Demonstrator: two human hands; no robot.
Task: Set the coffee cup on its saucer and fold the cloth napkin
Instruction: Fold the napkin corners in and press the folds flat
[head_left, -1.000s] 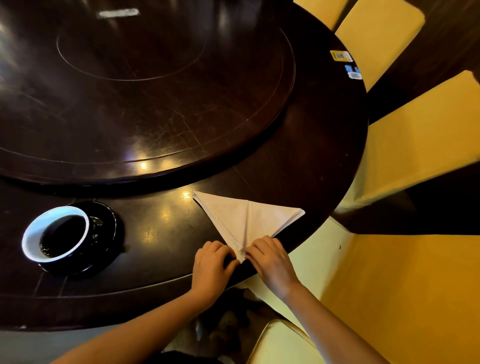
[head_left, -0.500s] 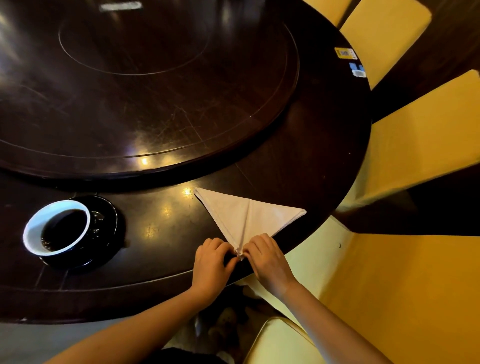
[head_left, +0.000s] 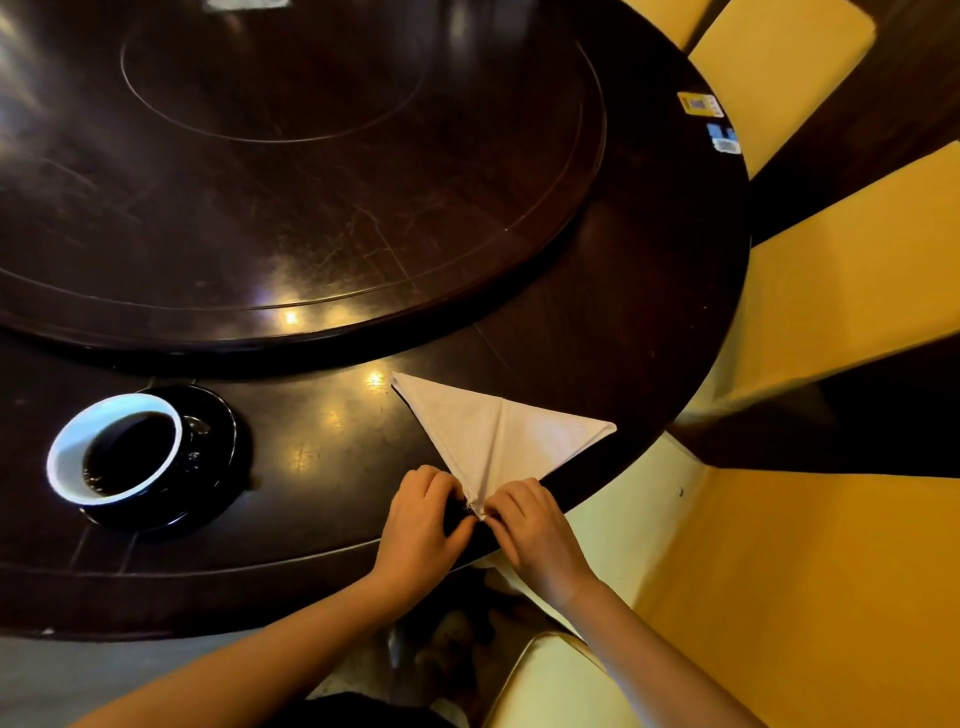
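nothing has shifted much since before — my left hand and right hand pinch one napkin at its near tip, bench edge; one cup sits on one saucer.

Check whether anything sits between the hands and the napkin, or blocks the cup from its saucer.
Nothing visible does. The left hand and right hand already pinch the napkin at its near corner, and the cup already sits on the saucer.
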